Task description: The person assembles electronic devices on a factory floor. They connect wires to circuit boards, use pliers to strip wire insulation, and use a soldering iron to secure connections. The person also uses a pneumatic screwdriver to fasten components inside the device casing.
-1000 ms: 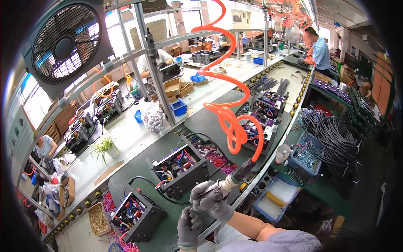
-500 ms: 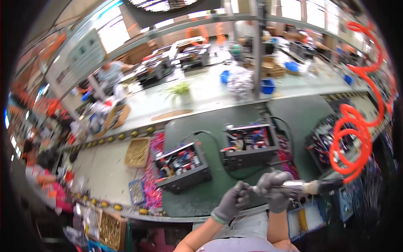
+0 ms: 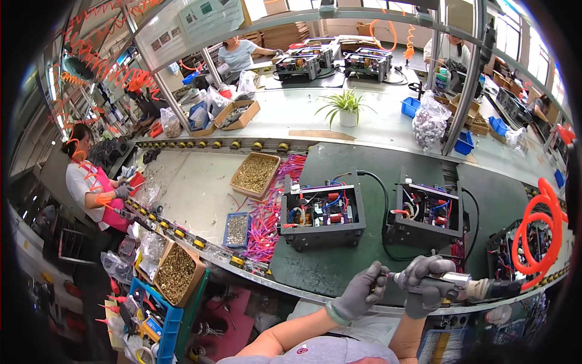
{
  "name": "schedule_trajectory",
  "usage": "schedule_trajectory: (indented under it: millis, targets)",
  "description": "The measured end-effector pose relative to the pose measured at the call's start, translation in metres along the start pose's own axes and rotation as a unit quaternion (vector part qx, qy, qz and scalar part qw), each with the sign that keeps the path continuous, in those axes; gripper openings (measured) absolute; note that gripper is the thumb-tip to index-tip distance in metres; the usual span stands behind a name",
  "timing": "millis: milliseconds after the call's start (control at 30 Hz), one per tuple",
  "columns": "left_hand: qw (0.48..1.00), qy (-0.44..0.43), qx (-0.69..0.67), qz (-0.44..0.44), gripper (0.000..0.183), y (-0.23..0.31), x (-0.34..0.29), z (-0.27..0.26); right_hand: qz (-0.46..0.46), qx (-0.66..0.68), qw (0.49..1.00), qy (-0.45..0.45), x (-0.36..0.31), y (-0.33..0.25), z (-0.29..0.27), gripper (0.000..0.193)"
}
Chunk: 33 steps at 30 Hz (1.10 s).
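My right hand [image 3: 422,298], in a grey glove, is closed around a silver air screwdriver [image 3: 453,281] held level above the bench's front edge. An orange coiled hose [image 3: 522,258] runs from the tool's rear. Also gloved in grey, my left hand [image 3: 357,294] has its fingers pinched together at the tool's tip; whatever they hold is too small to make out. Beyond my hands stand two open black metal cases, a left one [image 3: 321,233] and a right one [image 3: 424,224], with wires and circuit parts inside.
Pink and purple wires [image 3: 271,227] lie left of the cases, beside a box of brass-coloured parts [image 3: 256,176] and a blue tray of silver parts [image 3: 237,230]. A black cable [image 3: 385,212] loops between the cases. A co-worker [image 3: 94,188] stands at the far left.
My view has swung left, so the bench and cases appear farther right and the picture is sharper. My right hand still grips the screwdriver, my left still at its tip.
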<state>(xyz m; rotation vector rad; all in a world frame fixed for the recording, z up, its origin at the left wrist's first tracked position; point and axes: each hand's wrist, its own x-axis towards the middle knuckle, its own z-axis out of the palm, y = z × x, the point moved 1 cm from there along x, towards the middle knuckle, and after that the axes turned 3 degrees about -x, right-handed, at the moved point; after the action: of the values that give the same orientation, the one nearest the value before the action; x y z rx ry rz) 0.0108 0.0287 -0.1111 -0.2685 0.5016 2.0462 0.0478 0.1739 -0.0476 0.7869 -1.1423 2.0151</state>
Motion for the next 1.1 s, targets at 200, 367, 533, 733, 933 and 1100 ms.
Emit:
schedule_trajectory:
  millis: [200,367,533,733,933,1100]
  targets:
    - [0.999,-0.028,-0.023,-0.012,0.041,0.011,-0.005,-0.018,0.031,-0.039,0.998,0.031,-0.009,0.022,0.014,0.057]
    - [0.999,-0.043,-0.013,0.025,0.052,0.014,-0.01,-0.015,0.03,0.007,0.995,0.1,-0.012,0.032,0.032,0.056]
    - [0.995,0.05,0.021,-0.079,0.063,0.034,-0.034,0.027,0.06,-0.085,0.993,0.055,0.008,0.014,0.014,0.06]
    - [0.711,0.102,0.656,0.232,0.035,0.172,-0.053,0.013,-0.03,-0.059,0.996,0.064,0.029,-0.02,0.009,0.06]
    - [0.227,0.238,0.91,0.254,0.022,0.243,-0.019,0.027,0.038,-0.034,0.994,0.098,0.019,-0.01,0.031,0.058]
    - [0.214,0.216,0.933,0.192,0.022,0.248,-0.003,0.032,0.074,0.029,0.996,0.036,0.008,-0.007,0.013,0.062]
